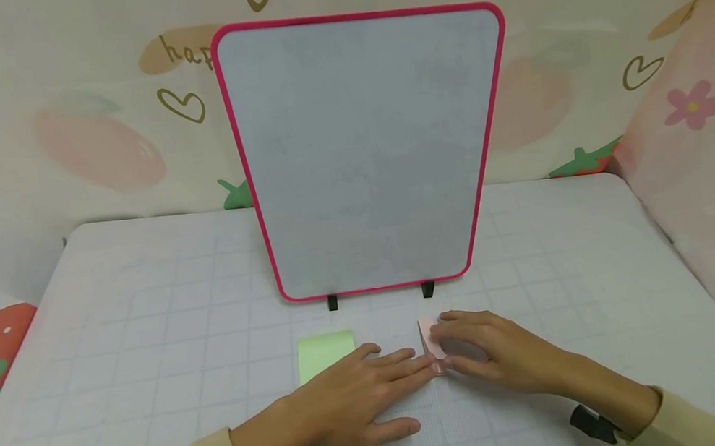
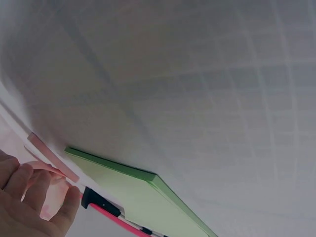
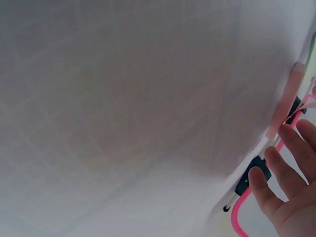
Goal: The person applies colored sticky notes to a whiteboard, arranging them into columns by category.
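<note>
A narrow pink pad [image 1: 431, 339] lies on the table between the two hands; its edge [image 2: 54, 157] shows in the left wrist view, with a pink strip raised beside it. My left hand [image 1: 365, 393] stretches flat from the left, fingertips touching the pad's near end. From the right, my right hand [image 1: 508, 352] lays gently bent fingers on the pad's upper part, thumb by its near end. In the right wrist view the pad [image 3: 287, 98] is just beyond the right fingers [image 3: 289, 143]. Partly behind my left hand is a green pad [image 1: 324, 354].
A whiteboard [image 1: 370, 156] with a pink frame stands upright on black feet [image 1: 332, 302] behind the pads. The table [image 1: 164, 316] carries a pale grid cloth. Patterned fabric [image 1: 101, 148] hangs behind and at the sides. A black band [image 1: 592, 423] is at the right wrist.
</note>
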